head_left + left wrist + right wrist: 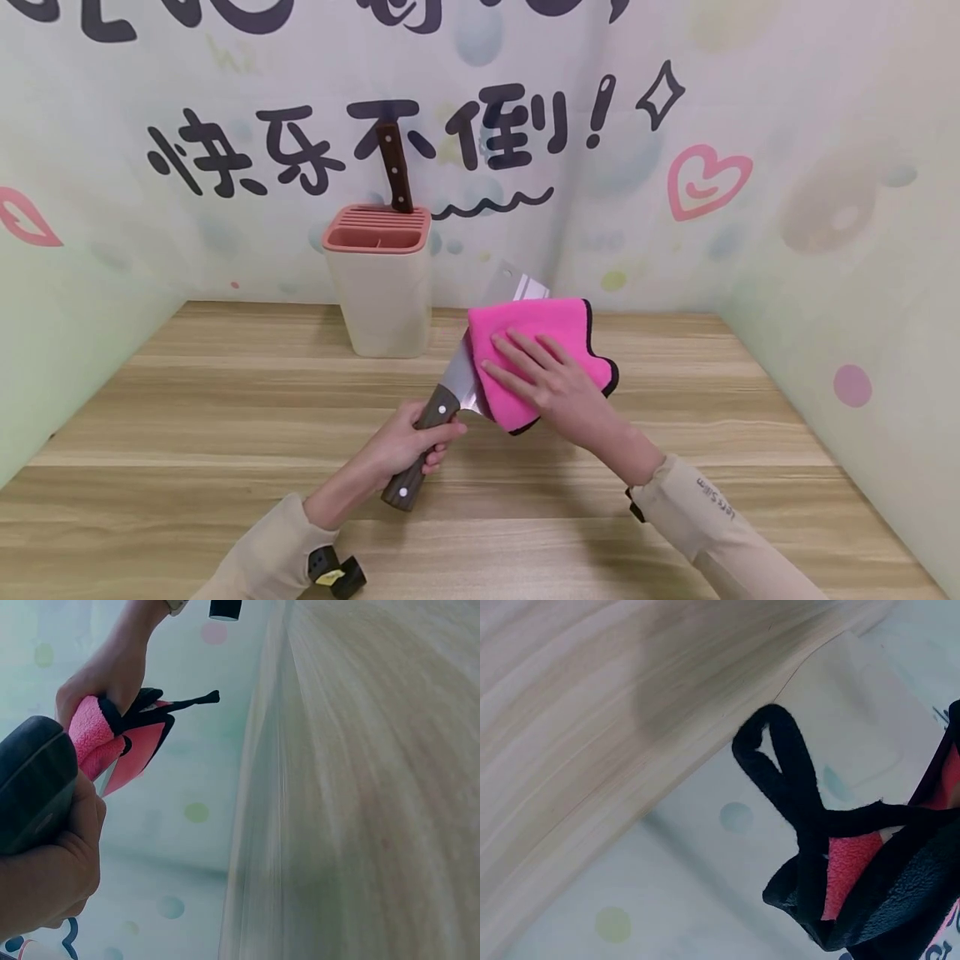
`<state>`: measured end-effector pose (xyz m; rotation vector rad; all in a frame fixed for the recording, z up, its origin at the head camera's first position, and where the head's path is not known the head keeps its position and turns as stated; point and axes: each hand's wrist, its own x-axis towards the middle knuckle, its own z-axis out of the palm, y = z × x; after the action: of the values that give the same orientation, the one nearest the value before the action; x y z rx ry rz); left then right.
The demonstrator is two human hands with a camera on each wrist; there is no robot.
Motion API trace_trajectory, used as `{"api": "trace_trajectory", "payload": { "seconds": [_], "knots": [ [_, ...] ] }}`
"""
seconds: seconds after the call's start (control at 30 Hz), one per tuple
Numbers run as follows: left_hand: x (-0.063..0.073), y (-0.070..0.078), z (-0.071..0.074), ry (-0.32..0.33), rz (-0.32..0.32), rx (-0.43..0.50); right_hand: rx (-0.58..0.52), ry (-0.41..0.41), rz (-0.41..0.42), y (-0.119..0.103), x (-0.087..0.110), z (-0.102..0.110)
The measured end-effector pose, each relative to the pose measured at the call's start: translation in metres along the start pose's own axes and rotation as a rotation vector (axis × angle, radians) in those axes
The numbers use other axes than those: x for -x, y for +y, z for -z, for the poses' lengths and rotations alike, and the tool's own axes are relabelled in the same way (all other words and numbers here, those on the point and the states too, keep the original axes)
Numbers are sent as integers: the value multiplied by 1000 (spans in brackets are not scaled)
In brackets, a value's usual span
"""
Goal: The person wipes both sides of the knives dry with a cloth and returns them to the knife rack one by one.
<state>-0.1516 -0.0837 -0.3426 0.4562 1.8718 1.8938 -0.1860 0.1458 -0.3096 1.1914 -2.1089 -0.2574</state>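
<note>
My left hand (pixel 401 446) grips the dark wooden handle (pixel 405 490) of a cleaver, whose broad steel blade (pixel 459 375) slants up and away to the right. Over the blade lies a folded pink cloth (pixel 566 329) with black edging. My right hand (pixel 562 396) rests its extended fingers on top of this cloth, while its thumb is hidden from above. In the left wrist view, the right hand (pixel 112 671) has the cloth between fingers and thumb, folded about the blade. A black loop (pixel 776 769) hangs off the cloth in the right wrist view.
Left of the blade's tip stands a white knife block (pixel 378 304) with a pink slotted top. A brown-handled knife (pixel 395 167) is upright in it. The wooden tabletop (pixel 225 400) meets printed fabric walls (pixel 750 275) at the back and sides.
</note>
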Motion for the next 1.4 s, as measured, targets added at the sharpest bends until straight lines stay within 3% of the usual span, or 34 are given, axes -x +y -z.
{"api": "trace_trajectory", "payload": {
  "seconds": [0.7, 0.97, 1.4],
  "knots": [
    [1, -2, -1, -27, -12, -29, -77, 68, -184, 39, 8, -10],
    [2, -2, -1, -35, -7, -27, -81, 47, -250, 44, 13, -13],
    [1, -3, 0, -30, -4, -25, 2, 73, -204, 39, 13, -14]
  ]
}}
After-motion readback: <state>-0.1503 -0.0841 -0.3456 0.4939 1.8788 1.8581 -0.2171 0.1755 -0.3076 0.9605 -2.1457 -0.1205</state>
